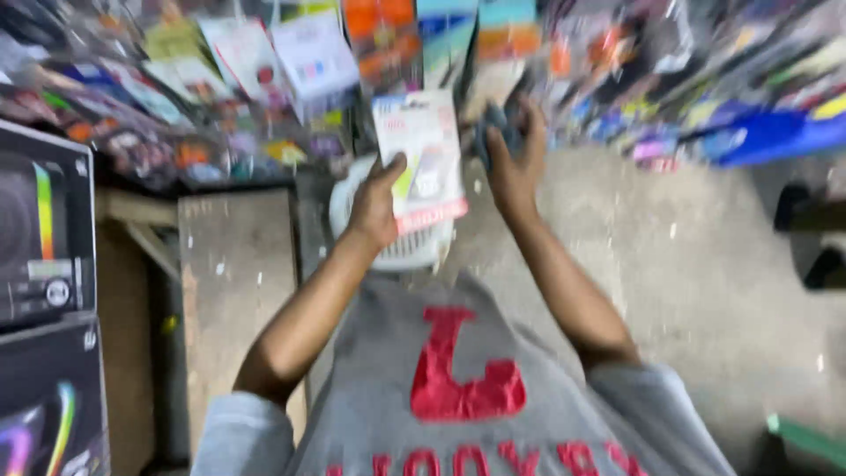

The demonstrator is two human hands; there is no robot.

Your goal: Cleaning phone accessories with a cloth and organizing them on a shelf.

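Observation:
My left hand [374,204] grips a flat white packaged item [423,159] with a red strip along its lower edge, held up in front of me. A little to its right, my right hand [514,159] is closed around a dark grey cloth [495,128]. Both forearms reach out from my grey shirt with red print. Below the package sits a white plastic basket [401,251]. The whole view is blurred by motion.
Shelves crowded with several colourful packaged goods [308,62] run across the top. Dark boxed speakers [44,229] stand at the left beside a wooden bench [233,282]. Concrete floor [705,264] spreads to the right, with a dark object [811,229] at its edge.

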